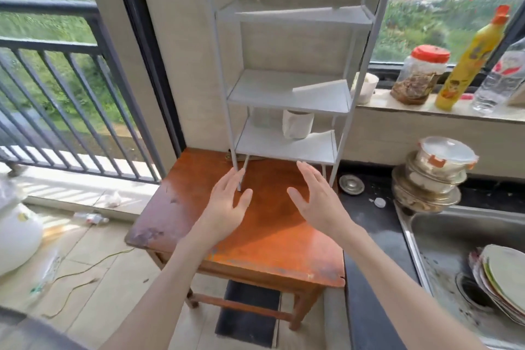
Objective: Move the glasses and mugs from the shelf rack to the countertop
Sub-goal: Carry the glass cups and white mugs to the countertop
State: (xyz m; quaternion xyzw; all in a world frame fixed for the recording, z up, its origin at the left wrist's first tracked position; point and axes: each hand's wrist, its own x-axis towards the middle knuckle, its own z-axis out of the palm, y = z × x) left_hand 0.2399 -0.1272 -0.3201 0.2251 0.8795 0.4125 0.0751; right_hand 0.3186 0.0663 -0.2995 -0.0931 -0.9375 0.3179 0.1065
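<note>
White mug (297, 127) and a clear glass (260, 119) sit on the lowest tier of the grey shelf rack (287, 94); upper tiers look bare. Left hand (227, 204) and right hand (318, 199) hover spread and empty over the wooden desk (255, 250), so these two appear left.
</note>
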